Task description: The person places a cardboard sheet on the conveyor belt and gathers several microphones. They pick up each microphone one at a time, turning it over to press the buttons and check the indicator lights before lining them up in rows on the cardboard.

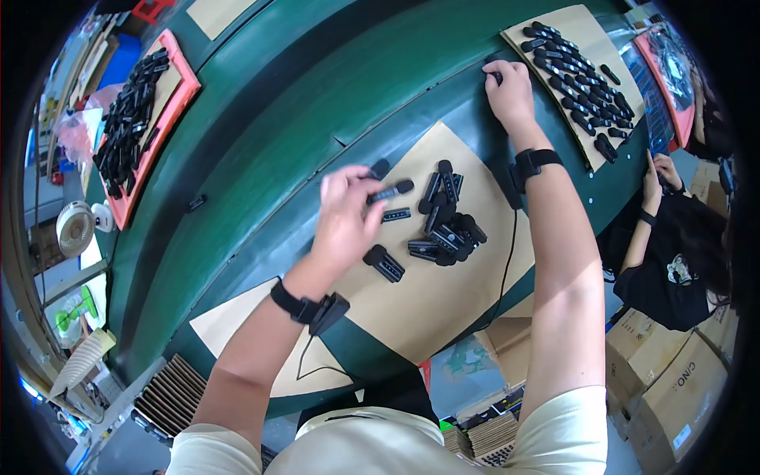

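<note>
Over the left edge of the cardboard sheet (419, 313), the left hand (346, 214) grasps a black microphone (388, 193), foam head directed right. At the far edge of the worktop (443, 107), the right hand (512, 91) has its fingers closed on a small dark piece (496, 77), mostly hidden. A microphone pile (447, 237) lies between the sheet's centre and its far corner. Right of the right hand, a second sheet (584, 25) carries microphone rows (582, 83), reaching its right edge.
</note>
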`<action>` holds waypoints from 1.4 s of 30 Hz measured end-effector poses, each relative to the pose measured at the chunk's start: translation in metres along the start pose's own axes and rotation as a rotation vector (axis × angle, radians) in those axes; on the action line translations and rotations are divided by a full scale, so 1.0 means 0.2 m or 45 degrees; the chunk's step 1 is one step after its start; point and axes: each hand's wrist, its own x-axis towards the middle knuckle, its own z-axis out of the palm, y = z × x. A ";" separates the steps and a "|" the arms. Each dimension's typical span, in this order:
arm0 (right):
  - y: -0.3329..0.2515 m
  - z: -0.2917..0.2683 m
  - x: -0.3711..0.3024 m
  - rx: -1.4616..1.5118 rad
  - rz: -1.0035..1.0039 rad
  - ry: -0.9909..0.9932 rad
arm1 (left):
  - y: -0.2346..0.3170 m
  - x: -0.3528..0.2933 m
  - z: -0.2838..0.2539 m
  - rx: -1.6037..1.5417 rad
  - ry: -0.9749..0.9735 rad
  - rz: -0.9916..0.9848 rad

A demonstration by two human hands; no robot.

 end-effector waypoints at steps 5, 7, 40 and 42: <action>-0.14 -0.16 -0.18 0.558 -0.265 -0.160 | 0.02 -0.27 0.03 -0.081 -0.183 0.056; -0.18 -0.30 -0.41 0.643 -0.362 -0.251 | 0.05 -0.33 0.04 -0.051 -0.201 0.050; -0.35 -0.28 -0.98 0.591 -0.348 -0.396 | -0.05 -0.44 0.09 -0.003 -0.098 -0.022; -0.35 -0.27 -0.97 0.616 -0.324 -0.422 | -0.05 -0.44 0.08 -0.070 -0.104 -0.030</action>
